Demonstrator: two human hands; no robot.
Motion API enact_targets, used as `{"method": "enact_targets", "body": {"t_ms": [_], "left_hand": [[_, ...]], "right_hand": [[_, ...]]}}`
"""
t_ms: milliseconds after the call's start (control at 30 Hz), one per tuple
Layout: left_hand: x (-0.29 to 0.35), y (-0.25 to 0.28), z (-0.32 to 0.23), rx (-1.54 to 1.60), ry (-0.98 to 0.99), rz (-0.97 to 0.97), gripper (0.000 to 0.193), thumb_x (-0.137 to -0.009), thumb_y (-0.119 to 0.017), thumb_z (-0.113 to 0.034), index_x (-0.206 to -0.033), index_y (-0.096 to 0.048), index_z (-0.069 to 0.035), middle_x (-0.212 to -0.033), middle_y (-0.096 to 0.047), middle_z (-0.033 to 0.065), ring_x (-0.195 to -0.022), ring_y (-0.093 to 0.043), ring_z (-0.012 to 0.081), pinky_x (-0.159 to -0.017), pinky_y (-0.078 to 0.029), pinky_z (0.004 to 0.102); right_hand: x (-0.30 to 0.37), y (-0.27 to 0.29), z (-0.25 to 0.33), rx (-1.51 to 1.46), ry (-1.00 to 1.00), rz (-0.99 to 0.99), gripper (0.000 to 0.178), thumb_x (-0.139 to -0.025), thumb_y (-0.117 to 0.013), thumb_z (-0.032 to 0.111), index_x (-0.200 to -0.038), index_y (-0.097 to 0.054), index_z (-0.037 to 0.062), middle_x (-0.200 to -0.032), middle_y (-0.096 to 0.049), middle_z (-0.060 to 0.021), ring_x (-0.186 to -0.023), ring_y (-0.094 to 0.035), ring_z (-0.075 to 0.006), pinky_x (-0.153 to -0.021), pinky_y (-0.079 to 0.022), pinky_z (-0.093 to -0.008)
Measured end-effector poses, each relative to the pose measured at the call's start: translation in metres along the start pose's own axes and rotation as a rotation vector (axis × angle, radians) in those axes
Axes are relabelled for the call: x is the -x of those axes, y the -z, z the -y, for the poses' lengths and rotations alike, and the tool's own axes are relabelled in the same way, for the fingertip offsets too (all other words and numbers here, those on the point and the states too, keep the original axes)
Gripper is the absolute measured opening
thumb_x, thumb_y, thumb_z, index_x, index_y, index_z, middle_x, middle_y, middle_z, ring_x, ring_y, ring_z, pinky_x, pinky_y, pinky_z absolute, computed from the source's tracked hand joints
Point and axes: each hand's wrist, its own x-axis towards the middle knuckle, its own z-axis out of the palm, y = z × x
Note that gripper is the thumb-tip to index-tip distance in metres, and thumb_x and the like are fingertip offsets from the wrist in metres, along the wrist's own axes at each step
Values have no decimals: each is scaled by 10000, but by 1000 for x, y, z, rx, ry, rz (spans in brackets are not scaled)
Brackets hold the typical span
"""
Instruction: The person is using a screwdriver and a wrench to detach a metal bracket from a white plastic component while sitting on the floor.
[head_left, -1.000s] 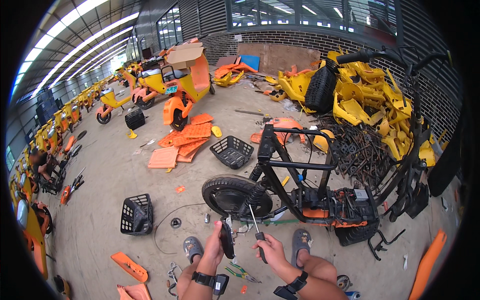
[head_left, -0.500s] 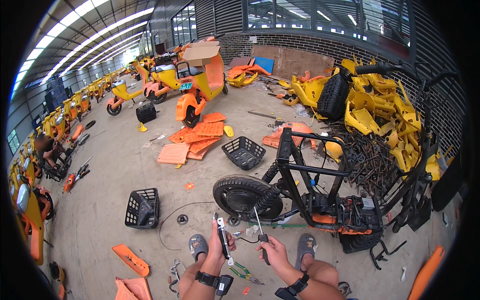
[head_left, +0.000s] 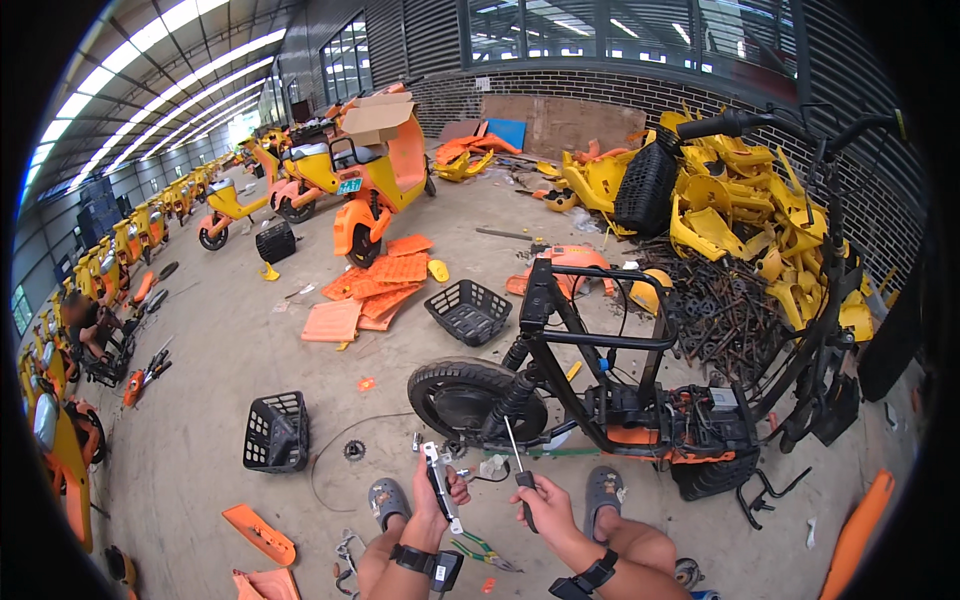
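Note:
My left hand (head_left: 436,498) is closed around a narrow silver-and-black metal part (head_left: 441,484) with pale ends. A small metal cylinder (head_left: 417,440) shows just above that thumb; whether the hand holds it too is unclear. My right hand (head_left: 552,506) grips a screwdriver (head_left: 527,494) by its black handle, the shaft slanting up and left. Beyond both hands stands a stripped scooter frame (head_left: 600,380) with its rear wheel (head_left: 470,402) toward the left. The screwdriver's tip appears in front of the shock absorber (head_left: 505,408); I cannot tell if they touch.
Green-handled pliers (head_left: 486,552) lie on the floor between my feet. A sprocket (head_left: 354,450), black baskets (head_left: 277,432) and orange panels (head_left: 258,533) are to the left. Yellow body panels (head_left: 720,220) are heaped at the right by the wall. A person (head_left: 88,330) sits far left.
The whole view has shifted slightly, so the scooter and floor items sit farther left. Both hands keep their holds and have barely moved.

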Motion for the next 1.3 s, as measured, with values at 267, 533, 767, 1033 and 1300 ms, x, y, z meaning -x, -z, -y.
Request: {"method": "enact_targets", "body": {"t_ms": [267, 533, 767, 1033, 1300], "left_hand": [[10, 11, -20, 166, -58, 48, 707, -923, -280, -689, -600, -445, -82, -510, -372, 50, -458, -340, 185, -476, -290, 316], [24, 36, -42, 353, -123, 339, 595, -928, -287, -577, -652, -457, -78, -516, -387, 14, -451, -344, 163, -493, -290, 314], [33, 41, -53, 347, -110, 402, 623, -913, -294, -628, -636, -432, -87, -521, -383, 7, -480, -354, 161, -504, -310, 308], [35, 31, -56, 318, -95, 353, 719, -928, -221, -683, -608, -418, -70, -557, -381, 32, -454, -369, 171, -473, -308, 291], [32, 29, -55, 257, -72, 384, 715, -940, -217, -665, -642, -453, -60, -590, -417, 44, -438, -380, 164, -461, -316, 296]], "right_hand": [[10, -5, 6, 27, 62, 107, 334, -950, -565, 114, -1262, -523, 2, -901, -662, -74, -604, -562, -83, -525, -430, -215], [47, -13, 8, 630, 393, 267, 425, -818, -704, 87, -1227, -601, 27, -905, -690, -93, -769, -634, -116, -710, -517, -256], [43, -40, 11, 790, 510, 318, 449, -782, -728, 76, -1211, -607, 21, -895, -694, -113, -769, -668, -172, -717, -525, -280], [42, -45, 19, 828, 668, 234, 327, -765, -730, 35, -1077, -650, -25, -923, -691, -147, -763, -674, -206, -695, -531, -288], [45, -40, 25, 843, 710, 205, 311, -747, -731, 2, -1049, -663, -21, -898, -688, -148, -784, -675, -210, -716, -522, -280]]}}
